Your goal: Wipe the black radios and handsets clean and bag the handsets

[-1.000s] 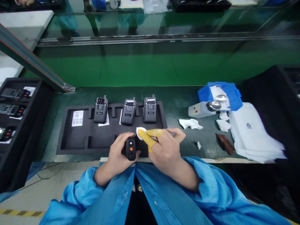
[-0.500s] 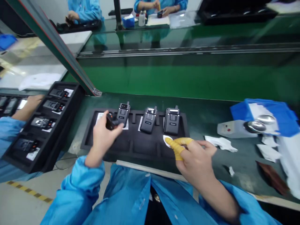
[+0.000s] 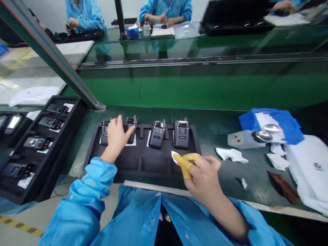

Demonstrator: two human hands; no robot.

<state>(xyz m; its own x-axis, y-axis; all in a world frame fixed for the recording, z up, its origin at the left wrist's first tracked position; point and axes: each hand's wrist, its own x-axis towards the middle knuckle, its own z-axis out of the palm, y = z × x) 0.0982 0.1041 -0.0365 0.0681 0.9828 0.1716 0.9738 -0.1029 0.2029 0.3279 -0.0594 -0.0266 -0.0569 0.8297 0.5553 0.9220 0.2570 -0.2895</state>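
A black foam tray [image 3: 143, 163] lies on the green bench in front of me with several small black devices standing along its far row. My left hand [image 3: 116, 138] rests over the leftmost device [image 3: 105, 132], fingers closed around its right side. Beside it stand a second device [image 3: 131, 128], a third [image 3: 156, 134] and a fourth [image 3: 181, 133]. My right hand [image 3: 202, 172], with yellow finger cots on thumb and forefinger, pinches a small white wipe [image 3: 175, 155] at the tray's right end.
A black rack [image 3: 77, 112] of more devices stands at the left. At the right are a blue bin [image 3: 284, 126], a grey dispenser with a metal cap [image 3: 261, 136], crumpled wipes [image 3: 232, 154] and a stack of white cloths [image 3: 311, 171]. Other people in blue coats work across the conveyor.
My left hand carried the device from my lap up and left, and set it into the tray's leftmost slot. My right hand kept pinching the white wipe.
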